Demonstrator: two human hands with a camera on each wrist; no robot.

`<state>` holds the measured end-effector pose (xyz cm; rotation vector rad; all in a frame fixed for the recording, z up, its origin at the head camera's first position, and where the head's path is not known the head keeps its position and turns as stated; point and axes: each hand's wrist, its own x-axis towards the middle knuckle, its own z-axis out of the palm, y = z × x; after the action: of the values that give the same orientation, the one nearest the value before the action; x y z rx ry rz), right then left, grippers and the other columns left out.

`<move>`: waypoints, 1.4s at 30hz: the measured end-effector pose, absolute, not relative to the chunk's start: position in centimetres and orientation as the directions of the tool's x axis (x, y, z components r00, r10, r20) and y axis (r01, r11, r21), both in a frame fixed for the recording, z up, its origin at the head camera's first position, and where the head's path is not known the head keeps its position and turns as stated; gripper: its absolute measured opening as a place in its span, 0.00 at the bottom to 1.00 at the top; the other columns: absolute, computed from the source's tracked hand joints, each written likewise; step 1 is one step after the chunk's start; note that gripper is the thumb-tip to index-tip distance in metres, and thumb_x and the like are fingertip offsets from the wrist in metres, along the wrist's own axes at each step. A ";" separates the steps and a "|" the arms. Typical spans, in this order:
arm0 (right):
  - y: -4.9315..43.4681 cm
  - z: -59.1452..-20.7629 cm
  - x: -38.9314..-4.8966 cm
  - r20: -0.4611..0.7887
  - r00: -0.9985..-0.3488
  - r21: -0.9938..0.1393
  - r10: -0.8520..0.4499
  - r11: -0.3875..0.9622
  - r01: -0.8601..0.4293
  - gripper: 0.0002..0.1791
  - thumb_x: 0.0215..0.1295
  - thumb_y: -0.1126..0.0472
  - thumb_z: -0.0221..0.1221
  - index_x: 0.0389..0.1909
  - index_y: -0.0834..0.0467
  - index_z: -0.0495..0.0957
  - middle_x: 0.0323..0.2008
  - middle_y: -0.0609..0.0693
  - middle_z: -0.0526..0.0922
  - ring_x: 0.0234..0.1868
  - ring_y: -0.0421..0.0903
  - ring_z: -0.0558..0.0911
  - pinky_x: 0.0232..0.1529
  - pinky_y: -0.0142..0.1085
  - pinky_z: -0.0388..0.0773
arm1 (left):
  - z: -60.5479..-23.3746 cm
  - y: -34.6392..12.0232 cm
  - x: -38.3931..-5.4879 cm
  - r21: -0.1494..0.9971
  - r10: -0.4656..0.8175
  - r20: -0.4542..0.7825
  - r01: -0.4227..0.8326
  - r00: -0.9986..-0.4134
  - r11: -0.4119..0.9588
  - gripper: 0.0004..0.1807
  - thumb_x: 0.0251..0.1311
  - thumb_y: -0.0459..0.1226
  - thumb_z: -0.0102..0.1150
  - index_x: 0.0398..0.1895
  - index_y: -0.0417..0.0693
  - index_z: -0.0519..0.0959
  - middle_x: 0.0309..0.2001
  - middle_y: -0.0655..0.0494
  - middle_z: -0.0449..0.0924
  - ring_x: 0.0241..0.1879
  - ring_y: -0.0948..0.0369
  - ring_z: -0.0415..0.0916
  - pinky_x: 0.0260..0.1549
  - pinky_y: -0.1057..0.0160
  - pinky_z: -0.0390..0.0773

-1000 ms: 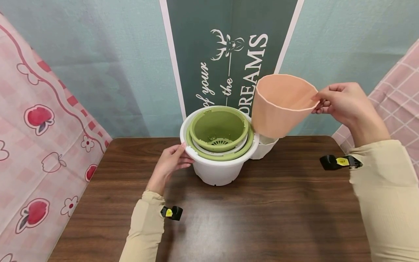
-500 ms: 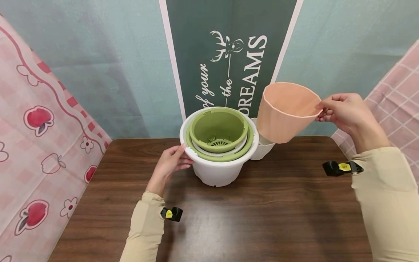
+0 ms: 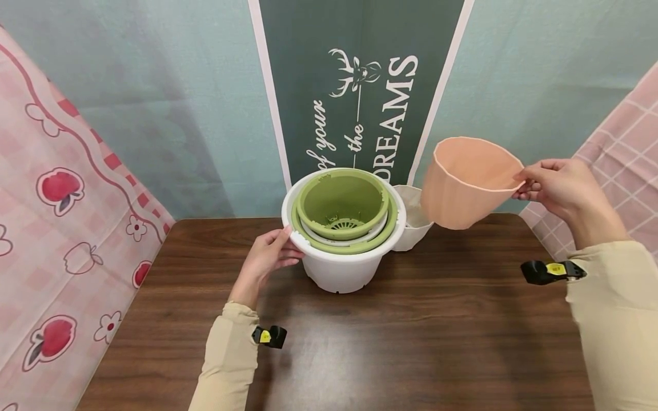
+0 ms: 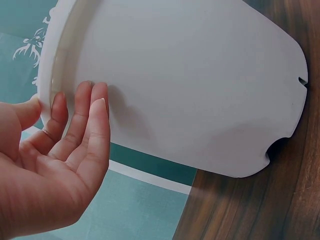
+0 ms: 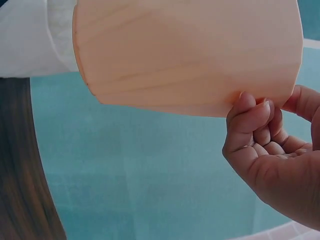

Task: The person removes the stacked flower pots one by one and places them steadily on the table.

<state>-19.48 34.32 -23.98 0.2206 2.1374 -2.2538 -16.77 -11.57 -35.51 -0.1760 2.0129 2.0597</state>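
Observation:
In the head view a large white flowerpot (image 3: 341, 273) stands near the table's back edge. Nested inside it are green and white pots, the innermost a green pot (image 3: 343, 200) with a slotted bottom. My left hand (image 3: 267, 254) pinches the white pot's rim at its left side; the left wrist view shows the thumb outside the rim and fingers under it. My right hand (image 3: 557, 185) pinches the rim of a peach flowerpot (image 3: 465, 194), held tilted in the air. Behind it, a smaller white faceted pot (image 3: 412, 235) stands beside the nested stack, partly hidden.
The dark wooden table (image 3: 360, 348) spreads in front of the pots. A teal cloth backdrop (image 3: 205, 114) hangs right behind the table. Pink patterned cloths hang at the left (image 3: 77, 228) and right sides.
My right hand has carried the peach flowerpot to the right and downward, uncovering more of the small white pot. The left hand has stayed on the white flowerpot's rim.

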 end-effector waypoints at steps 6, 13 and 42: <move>35.9 -24.9 -19.1 -0.135 -0.986 -0.989 0.097 -0.065 0.129 0.17 0.62 0.74 0.49 0.16 0.62 0.79 0.16 0.52 0.78 0.18 0.45 0.79 0.21 0.32 0.79 | -35.5 -11.5 -16.8 0.964 0.097 -0.263 -0.265 -0.960 -0.012 0.22 0.68 0.46 0.42 0.50 0.34 0.71 0.27 0.53 0.79 0.28 0.60 0.80 0.32 0.64 0.81; 37.5 -25.9 -18.6 -0.168 -0.981 -0.983 0.097 -0.091 0.159 0.18 0.63 0.73 0.48 0.17 0.62 0.80 0.17 0.53 0.79 0.19 0.45 0.80 0.22 0.32 0.79 | -35.6 -11.6 -16.8 0.966 0.101 -0.256 -0.259 -0.961 -0.013 0.23 0.68 0.46 0.42 0.50 0.33 0.70 0.27 0.53 0.79 0.29 0.60 0.80 0.32 0.64 0.81; 39.5 -32.1 -17.8 -0.154 -0.984 -0.984 0.095 -0.109 0.144 0.18 0.62 0.74 0.48 0.17 0.62 0.80 0.14 0.53 0.79 0.17 0.44 0.79 0.18 0.30 0.76 | -35.6 -11.6 -16.8 0.964 0.097 -0.263 -0.264 -0.960 -0.007 0.23 0.67 0.47 0.43 0.49 0.34 0.71 0.28 0.52 0.79 0.30 0.60 0.80 0.33 0.63 0.81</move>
<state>-17.79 39.48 -32.08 0.2777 2.0748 -2.2982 -16.76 -11.61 -35.63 -0.1754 2.0157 2.0567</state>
